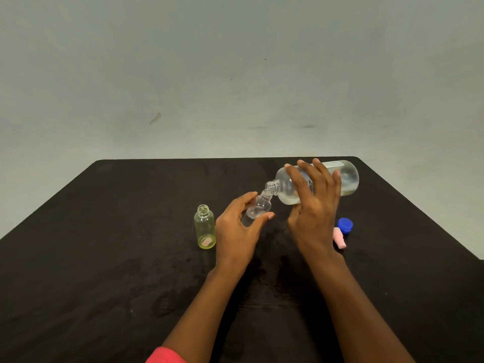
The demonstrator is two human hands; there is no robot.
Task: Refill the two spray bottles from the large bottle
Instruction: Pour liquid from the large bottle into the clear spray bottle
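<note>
My right hand grips the large clear bottle, tipped nearly on its side with its open mouth pointing left and down. That mouth meets the neck of a small clear spray bottle, which my left hand holds tilted between thumb and fingers. Clear liquid lies in the lower side of the large bottle. A second small bottle, yellow-green and uncapped, stands upright on the black table just left of my left hand.
A blue cap and a pink spray top lie on the table right of my right wrist. A pale wall rises behind the table's far edge. A red sleeve shows at the bottom.
</note>
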